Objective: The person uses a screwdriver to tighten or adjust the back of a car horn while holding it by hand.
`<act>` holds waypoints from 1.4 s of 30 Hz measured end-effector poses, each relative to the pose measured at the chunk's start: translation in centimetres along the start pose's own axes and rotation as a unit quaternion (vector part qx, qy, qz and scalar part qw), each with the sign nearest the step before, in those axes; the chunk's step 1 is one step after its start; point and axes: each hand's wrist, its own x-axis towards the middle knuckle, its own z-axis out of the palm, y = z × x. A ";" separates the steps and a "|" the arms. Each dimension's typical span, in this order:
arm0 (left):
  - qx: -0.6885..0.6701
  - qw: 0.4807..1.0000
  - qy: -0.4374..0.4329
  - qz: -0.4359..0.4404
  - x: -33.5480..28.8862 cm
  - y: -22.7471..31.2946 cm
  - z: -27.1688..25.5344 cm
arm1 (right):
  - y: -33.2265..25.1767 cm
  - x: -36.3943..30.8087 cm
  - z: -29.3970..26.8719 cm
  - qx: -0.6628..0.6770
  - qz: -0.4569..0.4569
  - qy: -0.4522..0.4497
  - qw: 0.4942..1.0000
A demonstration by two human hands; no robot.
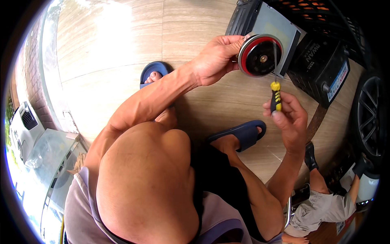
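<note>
My left hand (216,57) grips a round disc-shaped horn (252,64) by its left edge, thumb on top and fingers partly hidden behind it. The horn has a silver rim, a red ring and a black face with a brass-coloured screw at its middle. Between the fingers and thumb of my right hand (291,118) is a small screwdriver (276,96) with a yellow and black handle. Its thin shaft points up across the right part of the horn's face. Whether the tip touches the horn, I cannot tell.
Behind the horn lies a grey metal box (275,20), with a black battery (319,67) to its right. A black crate (313,8) and a wheel (370,112) line the right side. Another person's shorts (323,209) show lower right. A glass case (50,148) stands left.
</note>
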 end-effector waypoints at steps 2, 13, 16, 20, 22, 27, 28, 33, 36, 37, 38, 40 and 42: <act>0.002 1.000 -0.004 -0.001 -0.1 0.0 0.1 | 0.5 -0.1 0.2 -0.062 -0.006 -0.030 0.998; 0.004 1.000 0.008 0.008 0.1 -0.2 -0.1 | 0.9 -0.1 -0.4 -0.015 -0.007 -0.027 1.000; 0.001 1.000 -0.017 -0.001 0.3 -0.5 -0.9 | 1.7 0.3 -0.4 -0.058 -0.011 0.025 0.998; -0.012 1.000 -0.025 -0.005 0.2 -0.6 -0.6 | 2.9 0.8 -1.5 0.048 -0.107 0.047 0.992; 0.002 1.000 -0.013 -0.010 -0.1 -0.5 -0.1 | 2.7 1.6 -0.9 0.078 -0.151 0.098 0.981; 0.008 0.999 0.001 -0.040 -0.8 -2.5 1.7 | 0.4 2.7 0.7 -0.008 -0.189 0.240 0.952; 0.018 0.999 -0.010 -0.048 -0.8 -3.1 1.8 | 0.4 2.8 1.1 -0.053 -0.196 0.260 0.944; 0.026 0.993 -0.056 -0.099 -1.6 -4.8 2.7 | 1.3 3.5 2.8 -0.092 -0.193 0.284 0.935; 0.023 0.991 -0.063 -0.117 -2.0 -5.8 2.9 | 1.9 3.8 3.4 -0.110 -0.190 0.313 0.924; 0.012 0.989 -0.069 -0.132 -2.1 -5.9 2.8 | 2.0 3.8 3.4 -0.108 -0.192 0.312 0.924; 0.014 0.989 -0.069 -0.131 -2.1 -5.9 2.6 | 2.0 3.7 3.4 -0.106 -0.179 0.317 0.925; 0.036 0.983 -0.099 -0.152 -2.1 -5.9 2.1 | 2.1 3.6 3.3 -0.104 -0.167 0.321 0.926; 0.014 0.982 -0.104 -0.158 -1.9 -6.1 1.7 | 2.2 3.6 3.1 -0.102 -0.173 0.315 0.928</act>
